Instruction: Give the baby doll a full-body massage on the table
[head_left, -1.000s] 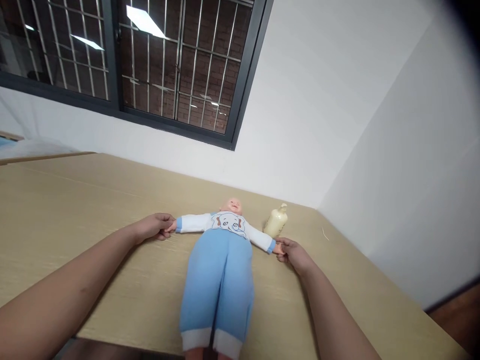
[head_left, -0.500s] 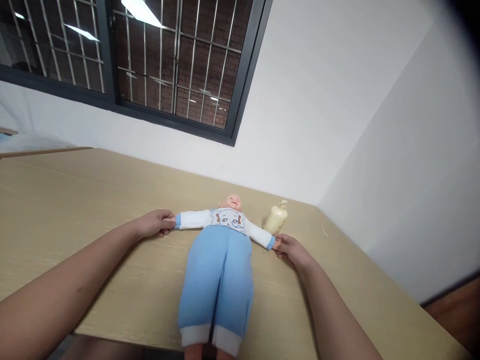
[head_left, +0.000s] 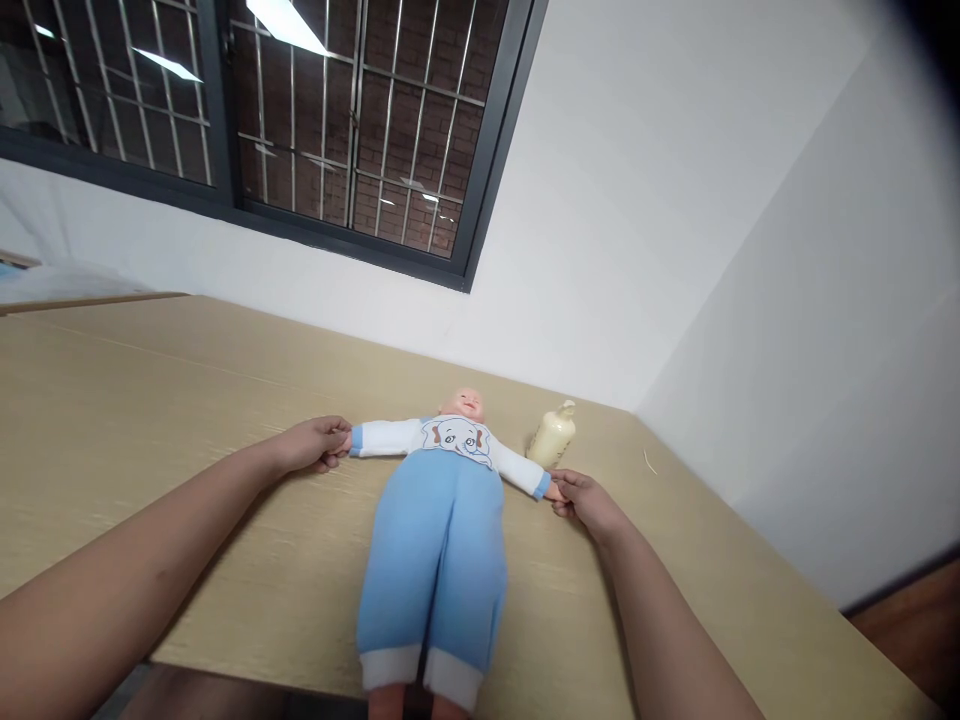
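Note:
A baby doll [head_left: 444,520] lies on its back on the table, head away from me, feet past the near edge. It wears light blue trousers and a white top with a cartoon elephant on the chest. Its arms are stretched out to both sides. My left hand [head_left: 319,443] is closed around the doll's hand at the left blue cuff. At the right cuff, my right hand [head_left: 583,500] pinches the doll's other hand between thumb and fingers. Just behind my right hand stands a cream pump bottle [head_left: 553,437].
The wood-coloured table [head_left: 247,390] reaches back to a white wall [head_left: 585,250]. Above it is a dark-framed window [head_left: 352,130] with metal bars. A thin pale strip [head_left: 650,462] lies on the table at the right. Whitish plastic sheeting [head_left: 75,283] shows at the far left.

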